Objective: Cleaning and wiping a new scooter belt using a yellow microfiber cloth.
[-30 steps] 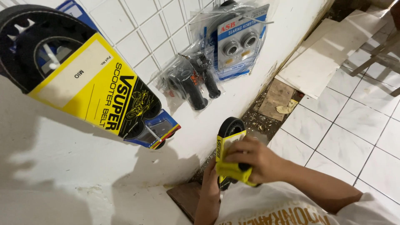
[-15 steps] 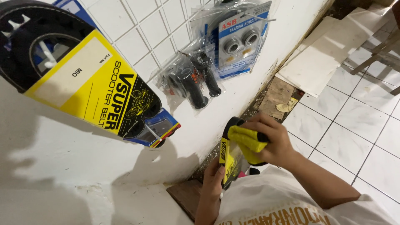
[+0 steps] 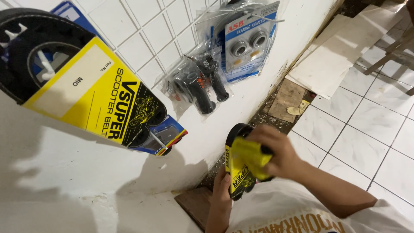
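The black scooter belt in its yellow card sleeve [image 3: 236, 170] stands upright, low and centre — left hand [image 3: 221, 194] grips its bottom; right hand [image 3: 276, 151] presses a yellow cloth [image 3: 252, 157] against its right face

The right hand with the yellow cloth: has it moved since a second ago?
Yes. The right hand with the yellow cloth has slid up the packaged belt, toward the hanging black grips.

Glossy white ceramic tiles [image 3: 142, 39] are noted on the wall, matt rough plaster [image 3: 64, 190] below. The hanging belt [image 3: 26, 47] appears matt black rubber, sleeved in glossy yellow card [image 3: 95, 95]. Clear crinkled plastic bags [image 3: 189, 82] are observed.
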